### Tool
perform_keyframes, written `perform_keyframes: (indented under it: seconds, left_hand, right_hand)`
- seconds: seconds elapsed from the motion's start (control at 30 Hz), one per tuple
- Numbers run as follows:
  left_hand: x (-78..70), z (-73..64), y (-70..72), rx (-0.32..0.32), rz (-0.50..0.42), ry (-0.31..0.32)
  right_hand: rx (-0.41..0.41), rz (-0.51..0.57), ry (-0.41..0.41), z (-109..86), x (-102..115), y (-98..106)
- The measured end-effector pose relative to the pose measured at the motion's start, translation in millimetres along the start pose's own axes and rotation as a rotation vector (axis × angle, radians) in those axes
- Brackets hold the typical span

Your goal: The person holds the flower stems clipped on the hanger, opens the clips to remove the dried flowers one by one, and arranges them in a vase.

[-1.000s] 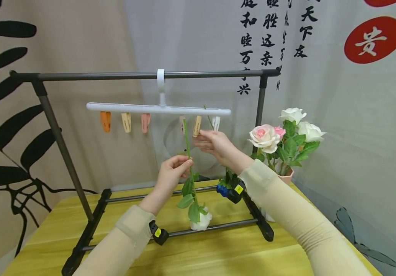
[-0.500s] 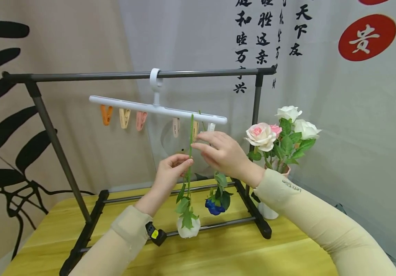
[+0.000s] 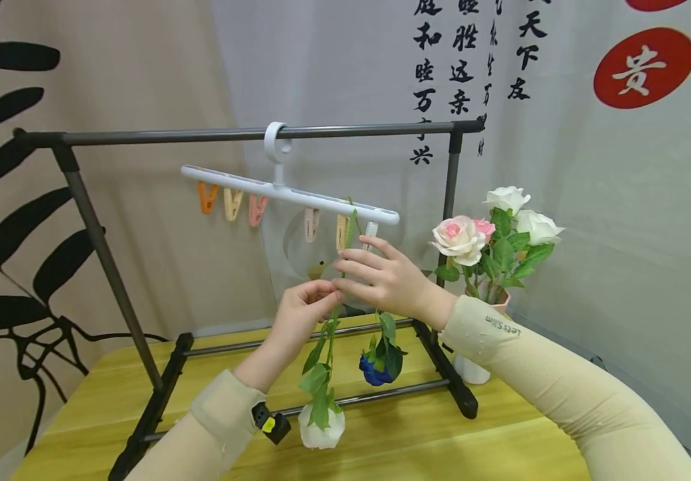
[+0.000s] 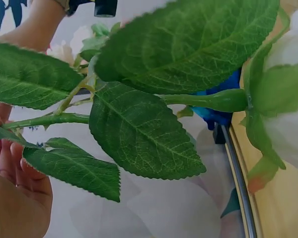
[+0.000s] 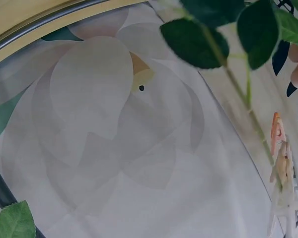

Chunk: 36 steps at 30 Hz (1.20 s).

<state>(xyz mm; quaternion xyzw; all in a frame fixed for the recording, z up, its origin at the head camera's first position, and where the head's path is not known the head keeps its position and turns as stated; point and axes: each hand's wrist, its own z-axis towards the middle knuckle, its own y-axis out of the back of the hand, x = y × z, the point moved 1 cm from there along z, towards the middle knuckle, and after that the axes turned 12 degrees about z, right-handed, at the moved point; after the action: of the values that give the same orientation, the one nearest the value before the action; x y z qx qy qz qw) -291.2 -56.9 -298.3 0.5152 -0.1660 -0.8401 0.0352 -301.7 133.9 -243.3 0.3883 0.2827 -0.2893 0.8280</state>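
A white rose (image 3: 322, 426) hangs head down, its green stem pinched between the thumb and fingers of my left hand (image 3: 300, 314). The stem's upper end overlaps a tan clothespin (image 3: 342, 232) on the white hanger (image 3: 240, 182). My right hand (image 3: 390, 280) is beside the stem with fingers extended, fingertips right at the stem and the left fingertips. To the right, a blue rose (image 3: 375, 369) hangs head down below a white clothespin (image 3: 371, 231). In the left wrist view, leaves (image 4: 144, 129) of the white rose partly cover the hands.
The hanger hooks over the dark rack's top bar (image 3: 171, 137) and tilts down to the right. Orange (image 3: 207, 198), cream (image 3: 232, 204), pink (image 3: 257, 210) and pale (image 3: 312, 225) clothespins also hang from it. A potted bunch of roses (image 3: 496, 247) stands right on the wooden table (image 3: 418, 447).
My right hand has left the tan clothespin and come down to the stem by my left hand. The hanger has turned and tilted down at the right. The white rose's head has swung leftward and lower.
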Motion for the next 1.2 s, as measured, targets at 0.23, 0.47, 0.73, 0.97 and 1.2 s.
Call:
perform_keyframes:
  seconds: [0.23, 0.47, 0.73, 0.97, 1.2]
  left_hand:
    - [-3.8, -2.3, 3.2, 0.078, -0.046, -0.074]
    - [-0.1, 14.2, 6.8, 0.06, -0.065, -0.03]
    - [0.3, 35.5, -3.1, 0.062, -0.067, 0.02]
    - [-3.9, 44.5, -20.9, 0.123, -0.091, 0.034]
    - [-3.2, 55.7, -33.2, 0.143, -0.276, 0.139]
  right_hand:
    - [-0.06, 0.019, 0.036, 2.7, 0.7, 12.3]
    - [-0.184, 0.073, 0.001, 0.4, 4.6, 40.6]
    - [-0.288, 0.106, -0.098, -14.7, 6.4, 71.3]
    - [-0.459, 0.155, -0.28, -42.3, 4.8, 93.2]
    - [-0.537, 0.223, -0.471, -72.6, 2.7, 103.5]
